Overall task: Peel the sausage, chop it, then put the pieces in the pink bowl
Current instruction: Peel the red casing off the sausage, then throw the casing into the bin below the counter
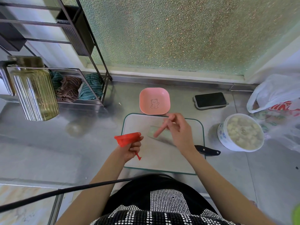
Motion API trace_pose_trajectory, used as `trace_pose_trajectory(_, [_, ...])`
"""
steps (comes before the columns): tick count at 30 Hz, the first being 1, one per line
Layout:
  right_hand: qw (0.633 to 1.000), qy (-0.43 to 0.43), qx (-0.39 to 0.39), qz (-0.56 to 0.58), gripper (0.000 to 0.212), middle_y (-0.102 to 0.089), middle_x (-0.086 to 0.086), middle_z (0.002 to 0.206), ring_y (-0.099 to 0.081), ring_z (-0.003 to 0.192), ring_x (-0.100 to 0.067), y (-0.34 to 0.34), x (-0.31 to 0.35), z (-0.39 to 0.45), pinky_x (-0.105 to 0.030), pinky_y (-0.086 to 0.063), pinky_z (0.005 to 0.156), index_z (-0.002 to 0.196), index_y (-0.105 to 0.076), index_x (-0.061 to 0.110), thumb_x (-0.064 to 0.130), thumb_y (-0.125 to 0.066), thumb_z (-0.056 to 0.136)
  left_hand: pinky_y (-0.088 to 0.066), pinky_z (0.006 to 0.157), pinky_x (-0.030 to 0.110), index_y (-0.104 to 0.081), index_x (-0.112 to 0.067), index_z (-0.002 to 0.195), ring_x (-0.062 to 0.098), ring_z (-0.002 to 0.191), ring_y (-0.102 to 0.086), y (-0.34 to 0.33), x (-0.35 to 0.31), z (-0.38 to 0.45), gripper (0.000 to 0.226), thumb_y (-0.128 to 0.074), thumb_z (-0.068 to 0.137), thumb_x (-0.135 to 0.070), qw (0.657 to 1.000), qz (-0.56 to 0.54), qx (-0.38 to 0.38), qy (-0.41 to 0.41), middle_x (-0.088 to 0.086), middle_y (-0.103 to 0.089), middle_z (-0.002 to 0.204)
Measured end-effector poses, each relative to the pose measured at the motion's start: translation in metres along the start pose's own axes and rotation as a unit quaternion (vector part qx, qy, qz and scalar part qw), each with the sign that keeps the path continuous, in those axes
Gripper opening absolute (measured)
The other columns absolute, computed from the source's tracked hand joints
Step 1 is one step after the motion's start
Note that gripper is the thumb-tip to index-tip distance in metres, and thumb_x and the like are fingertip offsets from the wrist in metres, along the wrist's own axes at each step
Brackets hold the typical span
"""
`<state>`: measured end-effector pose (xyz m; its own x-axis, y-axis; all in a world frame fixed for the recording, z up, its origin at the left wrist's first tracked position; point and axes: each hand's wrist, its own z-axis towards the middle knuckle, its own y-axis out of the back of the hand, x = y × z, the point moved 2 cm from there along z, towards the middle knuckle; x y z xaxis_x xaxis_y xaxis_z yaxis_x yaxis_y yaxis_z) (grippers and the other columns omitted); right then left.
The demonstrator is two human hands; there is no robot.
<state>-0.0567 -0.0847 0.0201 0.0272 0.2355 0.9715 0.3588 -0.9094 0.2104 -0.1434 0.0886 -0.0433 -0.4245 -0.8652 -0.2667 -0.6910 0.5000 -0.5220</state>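
Standing at the counter: a person in a black-and-white checked top (pixel 162 207), both bare forearms reaching forward, a black cable (pixel 65 190) crossing in front of the body.
Left hand (pixel 132 149): fingers curled closed around a red wrapper (pixel 127 138), whose wide torn end sticks out to the left and whose thin twisted end pokes out below the fist.
Right hand (pixel 180 132): raised over the board, fingers pinched on the upper end of the sausage (pixel 162 129).
Sausage: pink, bare of wrapper, slanting down to the left, its free end over the knife blade; whether it touches the blade I cannot tell.
Cutting board (pixel 155 156): pale with a green edge, lying on the steel counter (pixel 48 151).
Knife (pixel 207 151): black handle past the board's right edge, wide blade lying flat on the board under the right hand.
White tub (pixel 240 132): right of the board, full of pale chunks.
Pink bowl (pixel 154 101): just beyond the board's far edge, a bear drawn inside, no pieces in it.
Phone (pixel 210 100): right of the bowl, dark screen up.
Plastic bag (pixel 276 98): far right.
Glass jar (pixel 32 90): far left, beside a rack (pixel 90 62) holding striped cloths (pixel 76 88).
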Motion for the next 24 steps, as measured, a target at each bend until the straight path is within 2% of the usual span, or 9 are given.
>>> trace_pose_trajectory(3, [0.965, -0.194, -0.058, 0.168, 0.008, -0.070, -0.015, 0.103, -0.068, 0.098, -0.024, -0.009, -0.013, -0.001, -0.037, -0.056, 0.084, 0.097, -0.041, 0.015, 0.015, -0.050, 0.096, -0.026, 0.026, 0.012, -0.052, -0.008, 0.075, 0.005, 0.036, -0.043, -0.003, 0.002, 0.001, 0.019, -0.046, 0.092, -0.004, 0.998, 0.052, -0.041, -0.019, 0.009, -0.057, 0.072])
trace_pose_trajectory(5, [0.916, -0.296, -0.080, 0.258, 0.009, -0.069, -0.018, 0.102, -0.069, 0.091, -0.029, -0.016, -0.034, -0.007, -0.037, -0.059, 0.077, 0.100, -0.039, 0.012, 0.010, -0.046, 0.096, -0.028, 0.028, 0.012, -0.051, -0.007, 0.074, 0.006, 0.037, -0.046, -0.005, 0.002, 0.002, 0.019, -0.046, 0.091, 0.000, 0.994, 0.084, -0.062, -0.041, 0.010, -0.054, 0.072])
trace_pose_trajectory(8, [0.851, -0.381, -0.098, 0.347, 0.010, -0.066, -0.021, 0.098, -0.066, 0.083, -0.027, -0.023, -0.056, -0.019, -0.033, -0.061, 0.065, 0.105, -0.046, 0.001, 0.005, -0.041, 0.096, -0.029, 0.029, 0.012, -0.049, -0.006, 0.074, 0.009, 0.036, -0.049, -0.005, 0.002, 0.006, 0.023, -0.039, 0.090, 0.007, 0.986, 0.106, -0.099, -0.085, 0.011, -0.050, 0.072])
trace_pose_trajectory(10, [0.865, -0.403, -0.061, 0.291, 0.016, -0.065, -0.019, 0.098, -0.065, 0.088, -0.024, -0.025, -0.064, -0.027, -0.036, -0.060, 0.076, 0.092, -0.051, -0.003, 0.007, -0.040, 0.098, -0.031, 0.032, 0.013, -0.049, -0.005, 0.084, 0.013, 0.043, -0.055, -0.004, 0.001, 0.006, 0.021, -0.032, 0.093, 0.002, 0.973, 0.127, -0.151, -0.120, 0.008, -0.051, 0.075])
trace_pose_trajectory(12, [0.900, -0.391, -0.034, 0.188, 0.015, -0.065, -0.016, 0.099, -0.067, 0.093, -0.024, -0.026, -0.067, -0.031, -0.038, -0.058, 0.081, 0.093, -0.049, 0.001, 0.015, -0.045, 0.098, -0.034, 0.038, 0.018, -0.049, -0.009, 0.097, 0.016, 0.057, -0.058, -0.006, 0.000, 0.003, 0.019, -0.031, 0.096, -0.005, 0.948, 0.192, -0.197, -0.161, 0.005, -0.054, 0.076])
trace_pose_trajectory(14, [0.926, -0.362, -0.037, 0.098, 0.024, -0.066, -0.021, 0.099, -0.070, 0.082, -0.026, -0.024, -0.066, -0.032, -0.036, -0.060, 0.069, 0.104, -0.041, 0.004, 0.023, -0.053, 0.095, -0.035, 0.044, 0.022, -0.050, -0.013, 0.096, 0.018, 0.067, -0.057, -0.008, -0.003, 0.002, 0.017, -0.034, 0.095, -0.007, 0.917, 0.261, -0.222, -0.204, 0.004, -0.057, 0.074])
trace_pose_trajectory(18, [0.948, -0.317, -0.035, -0.005, 0.038, -0.065, -0.022, 0.073, -0.064, 0.053, -0.029, -0.016, -0.054, -0.028, -0.033, -0.058, 0.050, 0.126, -0.032, 0.019, 0.025, -0.051, 0.094, -0.042, 0.050, 0.025, -0.055, -0.021, 0.076, 0.024, 0.078, -0.061, -0.013, -0.006, 0.003, 0.031, -0.035, 0.084, 0.002, 0.875, 0.340, -0.239, -0.250, 0.009, -0.067, 0.091])
trace_pose_trajectory(21, [0.950, -0.291, -0.074, 0.086, 0.029, -0.062, -0.017, 0.075, -0.061, 0.052, -0.025, -0.005, -0.036, -0.026, -0.032, -0.055, 0.047, 0.126, -0.039, 0.024, 0.023, -0.044, 0.097, -0.051, 0.066, 0.038, -0.057, -0.021, 0.073, 0.023, 0.080, -0.061, -0.019, -0.006, 0.001, 0.032, -0.038, 0.081, 0.003, 0.850, 0.388, -0.240, -0.263, 0.006, -0.066, 0.089])
trace_pose_trajectory(24, [0.947, -0.271, 0.008, 0.171, 0.024, -0.060, -0.009, 0.106, -0.067, 0.085, -0.027, 0.000, -0.014, -0.028, -0.035, -0.057, 0.058, 0.121, -0.049, 0.038, 0.038, -0.044, 0.097, -0.054, 0.070, 0.041, -0.060, -0.015, 0.081, 0.019, 0.070, -0.056, -0.029, -0.001, 0.002, 0.026, -0.041, 0.083, 0.002, 0.833, 0.438, -0.224, -0.251, 0.003, -0.063, 0.083])
